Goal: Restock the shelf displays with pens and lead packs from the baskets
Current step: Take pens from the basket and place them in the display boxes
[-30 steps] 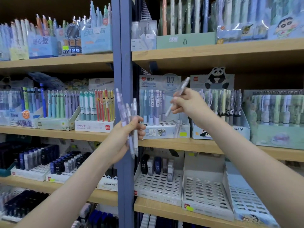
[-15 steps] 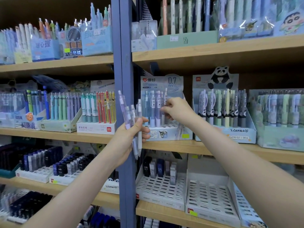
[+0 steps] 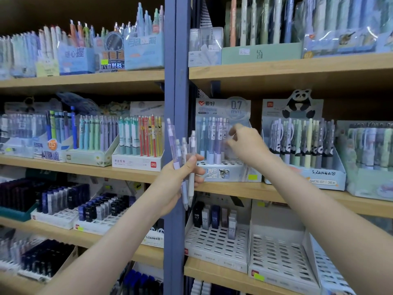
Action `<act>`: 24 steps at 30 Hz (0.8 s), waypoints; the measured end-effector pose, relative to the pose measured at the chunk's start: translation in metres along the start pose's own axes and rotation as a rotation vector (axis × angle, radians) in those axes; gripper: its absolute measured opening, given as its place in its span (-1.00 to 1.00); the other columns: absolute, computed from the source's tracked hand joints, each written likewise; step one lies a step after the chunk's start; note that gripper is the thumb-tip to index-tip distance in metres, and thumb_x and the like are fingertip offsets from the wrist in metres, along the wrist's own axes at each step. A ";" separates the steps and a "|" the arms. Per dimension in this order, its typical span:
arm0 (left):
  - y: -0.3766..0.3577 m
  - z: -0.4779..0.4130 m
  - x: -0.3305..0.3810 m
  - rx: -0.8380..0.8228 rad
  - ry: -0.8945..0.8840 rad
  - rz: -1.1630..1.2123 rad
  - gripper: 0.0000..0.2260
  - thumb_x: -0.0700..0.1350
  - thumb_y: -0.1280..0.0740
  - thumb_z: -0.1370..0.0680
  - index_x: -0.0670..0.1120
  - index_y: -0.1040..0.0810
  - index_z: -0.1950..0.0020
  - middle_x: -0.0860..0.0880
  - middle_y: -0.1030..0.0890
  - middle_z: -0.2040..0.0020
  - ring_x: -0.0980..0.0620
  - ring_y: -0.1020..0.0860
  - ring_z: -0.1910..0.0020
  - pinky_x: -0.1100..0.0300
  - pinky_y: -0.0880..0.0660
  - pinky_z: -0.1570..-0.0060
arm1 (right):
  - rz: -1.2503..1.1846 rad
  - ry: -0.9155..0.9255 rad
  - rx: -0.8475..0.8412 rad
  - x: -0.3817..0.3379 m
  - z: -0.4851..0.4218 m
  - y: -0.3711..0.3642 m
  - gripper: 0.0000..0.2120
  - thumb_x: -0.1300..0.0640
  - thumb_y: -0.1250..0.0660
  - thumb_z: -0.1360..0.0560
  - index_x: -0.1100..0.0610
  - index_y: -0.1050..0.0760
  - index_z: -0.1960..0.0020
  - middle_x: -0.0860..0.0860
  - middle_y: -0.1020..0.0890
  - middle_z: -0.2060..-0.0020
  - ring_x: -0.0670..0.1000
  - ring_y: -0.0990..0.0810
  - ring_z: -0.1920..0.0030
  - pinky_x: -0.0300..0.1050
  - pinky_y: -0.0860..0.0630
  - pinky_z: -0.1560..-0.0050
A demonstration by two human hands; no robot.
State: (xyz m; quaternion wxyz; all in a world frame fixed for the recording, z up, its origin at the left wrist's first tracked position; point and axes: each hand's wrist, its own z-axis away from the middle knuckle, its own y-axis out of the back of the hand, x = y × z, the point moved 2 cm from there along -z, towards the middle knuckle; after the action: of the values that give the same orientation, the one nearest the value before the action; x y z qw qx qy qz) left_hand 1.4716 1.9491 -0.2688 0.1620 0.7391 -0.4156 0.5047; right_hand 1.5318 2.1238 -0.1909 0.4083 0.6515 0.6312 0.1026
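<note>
While my left hand (image 3: 176, 184) is gripping a small bundle of pens (image 3: 184, 158) upright against the blue shelf post (image 3: 176, 81), thumb pressed across their barrels and fingers wrapped behind, my right hand (image 3: 244, 145) is reaching into the 0.7 mm pen display (image 3: 223, 167) on the middle shelf (image 3: 276, 193). My right fingers (image 3: 230, 133) are curling loosely at the row of standing pens (image 3: 213, 141) in the back of that box, slightly apart and touching or nearly touching the purple ones; I cannot tell whether they are pinching a pen or merely steadying it, since motion is blurring them. I am judging this to be the seating step: one pen going into its hole among the others, with the front rows of holes in the tiered base mostly lying open. The bundle in my left hand is waiting just beside the display, to its left. For the next move I am thinking of drawing one pen out of the bundle with my right fingers, turning it tip down, and lining it over a free hole without knocking the neighbours, which are standing close together. Below, the lead pack tray (image 3: 217, 241) is holding only a few packs at its back, and the tray to its right (image 3: 278, 252) is showing none.
</note>
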 end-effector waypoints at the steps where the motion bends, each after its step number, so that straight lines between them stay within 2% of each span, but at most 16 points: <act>1: 0.000 0.001 0.001 -0.011 0.004 0.006 -0.75 -0.01 -0.26 -0.50 -0.12 -0.56 -0.07 -0.01 -0.61 0.29 0.08 -0.57 0.32 0.28 -0.55 0.22 | -0.063 0.040 0.096 -0.006 0.011 0.005 -0.80 0.04 -0.27 -0.57 0.13 -0.45 -0.12 -0.02 -0.55 0.10 0.03 -0.53 0.05 -0.07 -0.47 0.09; 2: -0.001 0.001 0.001 -0.025 0.009 0.009 -0.74 -0.01 -0.27 -0.47 -0.12 -0.57 -0.06 -0.01 -0.61 0.30 0.09 -0.57 0.33 0.29 -0.55 0.24 | -0.158 0.080 0.129 -0.013 0.023 0.009 -0.83 0.02 -0.27 -0.57 0.10 -0.45 -0.08 -0.06 -0.55 0.15 -0.03 -0.53 0.10 -0.15 -0.44 0.14; 4: -0.004 0.002 0.002 -0.057 0.022 0.001 -0.73 -0.01 -0.29 -0.45 -0.13 -0.57 -0.04 -0.01 -0.61 0.31 0.10 -0.57 0.36 0.29 -0.54 0.29 | -0.323 0.114 -0.033 -0.029 0.045 0.009 -0.82 -0.03 -0.31 -0.54 0.08 -0.50 -0.02 -0.08 -0.57 0.17 -0.12 -0.52 0.13 -0.26 -0.41 0.18; 6: -0.010 0.002 0.002 -0.090 0.034 -0.016 -0.76 -0.04 -0.29 -0.45 -0.16 -0.57 0.00 -0.02 -0.63 0.32 0.11 -0.56 0.39 0.29 -0.54 0.31 | -0.371 0.100 -0.256 -0.038 0.059 0.002 -0.80 -0.03 -0.34 -0.52 0.11 -0.56 0.05 -0.04 -0.60 0.18 -0.08 -0.53 0.13 -0.17 -0.45 0.09; 7: -0.013 0.003 0.002 -0.106 0.039 -0.020 -0.78 -0.06 -0.29 -0.45 -0.18 -0.57 0.02 -0.03 -0.64 0.32 0.11 -0.57 0.39 0.29 -0.54 0.32 | -0.391 0.092 -0.295 -0.039 0.063 0.000 -0.79 -0.01 -0.34 -0.52 0.14 -0.56 0.12 -0.01 -0.59 0.23 -0.05 -0.52 0.17 -0.11 -0.46 0.08; 10: -0.019 0.003 0.005 -0.127 0.028 -0.005 -0.75 -0.07 -0.30 -0.43 -0.19 -0.57 -0.02 -0.09 -0.69 0.21 0.07 -0.64 0.31 0.26 -0.60 0.24 | -0.598 0.055 -0.242 -0.034 0.061 0.007 -0.80 0.11 -0.31 -0.55 0.24 -0.53 0.14 -0.02 -0.58 0.33 -0.11 -0.55 0.28 -0.18 -0.48 0.18; 13: -0.013 0.001 0.009 -0.050 0.007 0.000 -0.74 -0.05 -0.32 -0.46 -0.17 -0.58 -0.06 -0.15 -0.70 0.08 -0.03 -0.69 0.16 0.22 -0.63 0.16 | -0.821 -0.022 -0.012 -0.022 0.048 0.023 -0.87 0.16 -0.23 -0.60 0.20 -0.50 0.05 0.05 -0.61 0.25 -0.07 -0.60 0.26 -0.22 -0.57 0.21; 16: -0.002 -0.001 0.008 0.029 -0.015 -0.061 -0.80 -0.10 -0.25 -0.60 -0.18 -0.56 -0.10 -0.13 -0.70 0.09 -0.04 -0.69 0.17 0.21 -0.63 0.18 | -0.764 -0.035 0.203 -0.008 0.034 0.035 -0.89 0.14 -0.19 -0.62 0.12 -0.44 0.05 0.04 -0.60 0.24 -0.03 -0.61 0.23 -0.16 -0.61 0.18; 20: 0.003 -0.001 0.005 0.055 -0.005 -0.081 -0.76 -0.04 -0.23 -0.60 -0.17 -0.54 -0.12 -0.11 -0.68 0.18 -0.01 -0.65 0.29 0.20 -0.63 0.25 | -0.558 0.002 0.186 0.001 0.027 0.024 -0.88 0.13 -0.17 -0.62 0.15 -0.43 0.02 0.08 -0.63 0.18 -0.03 -0.62 0.19 -0.03 -0.60 0.06; 24: 0.002 -0.002 0.004 0.039 -0.018 -0.072 -0.66 0.06 -0.27 -0.48 -0.16 -0.51 -0.10 -0.13 -0.67 0.20 -0.05 -0.65 0.28 0.17 -0.63 0.25 | -0.445 0.016 0.092 0.002 0.020 0.011 -0.89 0.13 -0.17 -0.62 0.12 -0.43 0.03 0.07 -0.63 0.16 0.01 -0.62 0.14 0.08 -0.57 -0.03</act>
State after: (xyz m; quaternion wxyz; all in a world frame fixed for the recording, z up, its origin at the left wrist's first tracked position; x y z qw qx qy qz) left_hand 1.4689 1.9472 -0.2643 0.1617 0.7611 -0.3801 0.5000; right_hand 1.5536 2.1187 -0.1972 0.3858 0.5132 0.7665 -0.0136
